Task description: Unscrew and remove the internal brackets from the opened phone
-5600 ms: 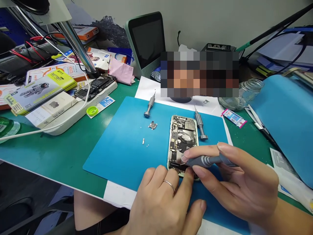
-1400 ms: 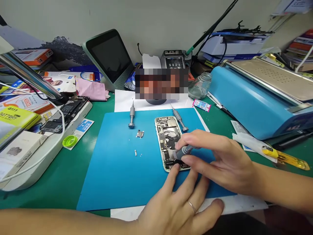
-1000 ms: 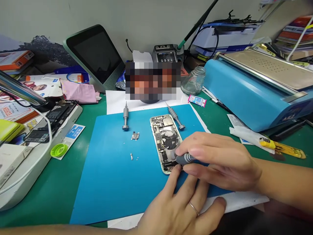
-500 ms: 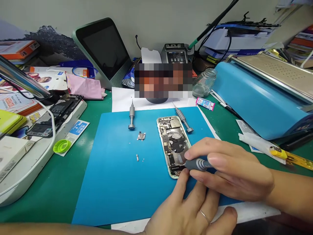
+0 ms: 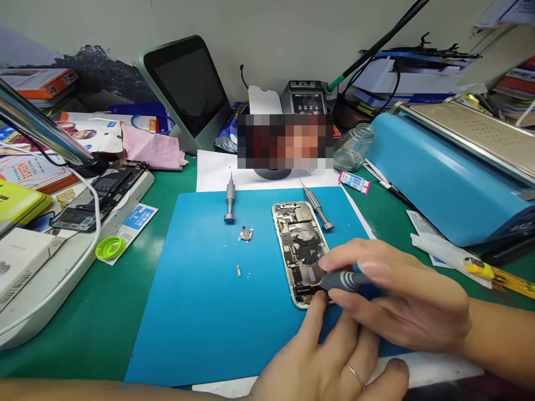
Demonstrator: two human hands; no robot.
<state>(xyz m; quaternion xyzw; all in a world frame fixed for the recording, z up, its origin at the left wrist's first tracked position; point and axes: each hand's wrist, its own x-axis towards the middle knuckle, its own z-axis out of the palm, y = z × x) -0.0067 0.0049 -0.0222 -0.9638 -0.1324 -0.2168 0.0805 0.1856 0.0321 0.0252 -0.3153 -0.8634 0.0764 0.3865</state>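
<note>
An opened phone (image 5: 297, 239) with its inner boards bare lies on a blue mat (image 5: 200, 301). My right hand (image 5: 401, 301) is closed around a grey screwdriver (image 5: 345, 280) whose tip rests on the phone's lower end. My left hand (image 5: 330, 362), a ring on one finger, lies in front of the phone with fingers stretched out, one fingertip touching the phone's bottom edge.
Two more grey screwdrivers (image 5: 229, 200) (image 5: 320, 210), a small metal part (image 5: 246, 234) and tiny screws (image 5: 238, 271) lie on the mat. A blue machine (image 5: 443, 167) stands right, a glass jar (image 5: 355, 146) behind, a dark screen (image 5: 188, 89) and a second opened phone (image 5: 100, 195) left.
The view has shifted slightly; my right hand has tilted the screwdriver lower over the phone's bottom end. My left hand stays at the phone's bottom edge.
</note>
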